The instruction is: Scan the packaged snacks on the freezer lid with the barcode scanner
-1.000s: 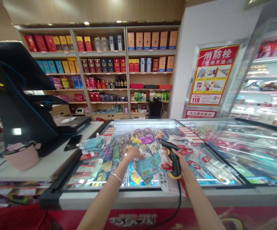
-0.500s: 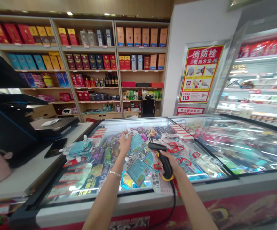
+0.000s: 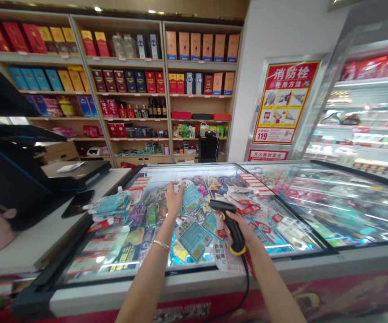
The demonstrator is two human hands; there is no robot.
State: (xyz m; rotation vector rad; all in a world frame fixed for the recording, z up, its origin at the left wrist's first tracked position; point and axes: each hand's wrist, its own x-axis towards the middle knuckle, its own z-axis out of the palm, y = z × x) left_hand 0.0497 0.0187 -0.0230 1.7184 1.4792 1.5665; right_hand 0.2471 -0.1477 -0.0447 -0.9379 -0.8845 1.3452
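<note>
Teal-labelled white pouch [image 3: 191,197] lifted above freezer lid; black-and-yellow scanner [image 3: 231,226] upright

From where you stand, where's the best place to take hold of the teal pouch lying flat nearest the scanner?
Probably its near left edge: the teal pouch lies flat on the freezer lid, so pinch there, coming from the left, away from the scanner in the right hand.

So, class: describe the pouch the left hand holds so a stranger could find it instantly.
Start at the glass-topped chest freezer. Near its middle lie flat white-and-teal spouted pouches. Yours is the teal-labelled white pouch farthest back, the only one gripped by the left hand.
</note>
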